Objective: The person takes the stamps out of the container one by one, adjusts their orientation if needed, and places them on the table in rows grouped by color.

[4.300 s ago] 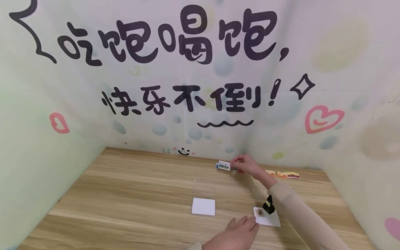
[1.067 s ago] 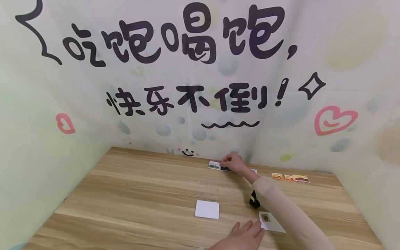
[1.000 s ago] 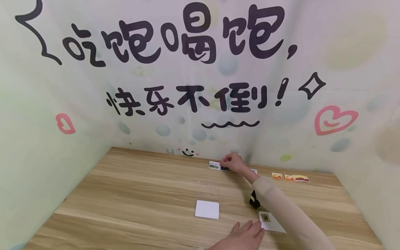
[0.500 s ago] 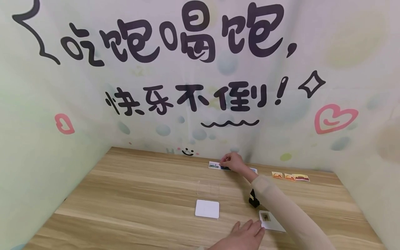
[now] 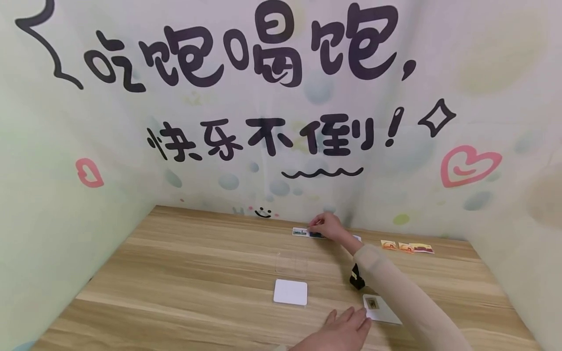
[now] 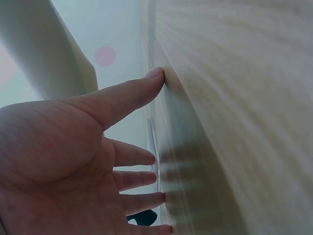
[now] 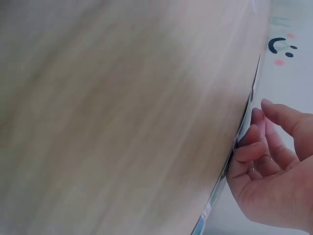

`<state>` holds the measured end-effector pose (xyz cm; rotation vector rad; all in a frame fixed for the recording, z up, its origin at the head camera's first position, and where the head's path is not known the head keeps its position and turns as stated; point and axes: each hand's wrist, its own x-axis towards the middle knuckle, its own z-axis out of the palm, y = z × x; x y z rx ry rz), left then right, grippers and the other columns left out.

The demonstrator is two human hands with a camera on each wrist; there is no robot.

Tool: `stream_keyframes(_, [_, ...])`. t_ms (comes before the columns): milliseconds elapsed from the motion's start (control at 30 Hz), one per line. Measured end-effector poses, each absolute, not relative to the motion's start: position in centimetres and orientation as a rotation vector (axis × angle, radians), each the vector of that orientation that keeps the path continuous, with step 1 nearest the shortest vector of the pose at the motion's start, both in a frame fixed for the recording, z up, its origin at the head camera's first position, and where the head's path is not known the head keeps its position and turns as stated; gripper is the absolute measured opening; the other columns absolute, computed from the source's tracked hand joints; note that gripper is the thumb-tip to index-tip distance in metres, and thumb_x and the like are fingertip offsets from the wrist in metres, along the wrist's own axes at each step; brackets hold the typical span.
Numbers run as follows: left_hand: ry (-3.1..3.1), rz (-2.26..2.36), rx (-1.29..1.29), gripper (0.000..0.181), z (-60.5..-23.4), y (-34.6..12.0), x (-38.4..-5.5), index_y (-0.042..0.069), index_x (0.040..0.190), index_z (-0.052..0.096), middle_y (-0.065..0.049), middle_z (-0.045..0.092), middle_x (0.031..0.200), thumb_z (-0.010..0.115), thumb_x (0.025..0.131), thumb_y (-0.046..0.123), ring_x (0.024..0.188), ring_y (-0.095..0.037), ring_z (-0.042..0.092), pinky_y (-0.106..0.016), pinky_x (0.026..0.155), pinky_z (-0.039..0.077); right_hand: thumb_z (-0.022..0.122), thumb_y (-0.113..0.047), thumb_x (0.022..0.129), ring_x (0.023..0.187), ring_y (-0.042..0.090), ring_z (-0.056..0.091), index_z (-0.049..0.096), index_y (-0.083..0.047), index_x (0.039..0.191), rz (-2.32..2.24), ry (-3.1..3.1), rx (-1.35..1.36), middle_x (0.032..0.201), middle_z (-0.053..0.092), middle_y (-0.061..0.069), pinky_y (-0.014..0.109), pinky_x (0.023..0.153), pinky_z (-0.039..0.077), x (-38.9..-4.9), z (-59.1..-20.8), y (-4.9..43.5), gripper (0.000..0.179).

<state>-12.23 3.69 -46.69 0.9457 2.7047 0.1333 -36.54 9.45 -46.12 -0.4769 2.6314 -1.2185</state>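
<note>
Against the back wall, my right hand [image 5: 328,227] rests over a row of small pictures that look like postage stamps. In the right wrist view its fingers are loosely bent, touching the row, with the thumb raised and nothing visible in its grip. At the row's left end lies a pale landscape stamp [image 5: 300,232]; a dark stamp [image 5: 315,234] sits under the fingertips. My left hand [image 5: 337,332] lies spread on the table, fingertips at the edge of a white card [image 5: 386,315]. That card bears a brown stamp [image 5: 372,303]; my right sleeve hides part of it.
A small black object [image 5: 356,277] with a yellowish patch stands behind the card, partly behind my sleeve. Another white card [image 5: 290,292] lies at centre, with a clear plastic piece [image 5: 286,263] beyond. Orange stamps [image 5: 388,245] and a yellow-and-purple stamp [image 5: 423,248] lie at right.
Since the earliest frame, my right hand has shifted left and the overlapping stamps now lie spread in a row. The black object has moved left off the card. My left hand stays by the card.
</note>
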Motion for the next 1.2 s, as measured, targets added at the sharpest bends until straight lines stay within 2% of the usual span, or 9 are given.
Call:
stream_keyframes(667, [2.673,0.164,0.942,0.076,-46.3,3.6,-12.2,0.020,0.161,0.044,0.008,0.032,0.168,0.057,0.101,0.064,0.153,-0.014,0.036,-0.042,0.115,0.042,0.074,-0.012,0.099,0.059,0.016,0.055,0.077,0.003,0.105,-1.275,2.563,-0.451,0.087,0.071,0.011,0.027,0.058,0.045,-35.8,-44.8,10.5,0.017])
stream_keyframes(867, [2.689,0.163,0.928,0.077,-46.8,3.7,-12.2,0.020,0.161,0.045,0.009,0.033,0.167,0.062,0.099,0.063,0.152,-0.014,0.037,-0.042,0.115,0.042,0.074,-0.011,0.099,0.065,0.016,0.057,0.077,0.004,0.106,-1.295,2.551,-0.443,0.090,0.073,0.011,0.029,0.063,0.049,-35.6,-44.8,11.3,0.017])
stream_keyframes(1000, [2.682,0.181,0.934,0.077,-47.0,3.7,-12.3,0.019,0.161,0.045,0.008,0.034,0.168,0.063,0.099,0.062,0.152,-0.015,0.037,-0.044,0.115,0.042,0.072,-0.009,0.099,0.066,0.017,0.058,0.075,0.007,0.106,-1.323,2.532,-0.464,0.088,0.072,0.010,0.030,0.063,0.048,-35.3,-44.6,12.0,0.017])
stream_keyframes(1200, [2.708,0.151,0.943,0.079,-46.4,3.7,-12.1,0.019,0.160,0.046,0.008,0.034,0.167,0.065,0.097,0.062,0.152,-0.014,0.038,-0.042,0.114,0.042,0.069,-0.006,0.100,0.059,0.013,0.051,0.072,0.012,0.109,-1.379,2.496,-0.493,0.078,0.069,0.013,0.025,0.055,0.041,-34.7,-44.1,12.7,0.020])
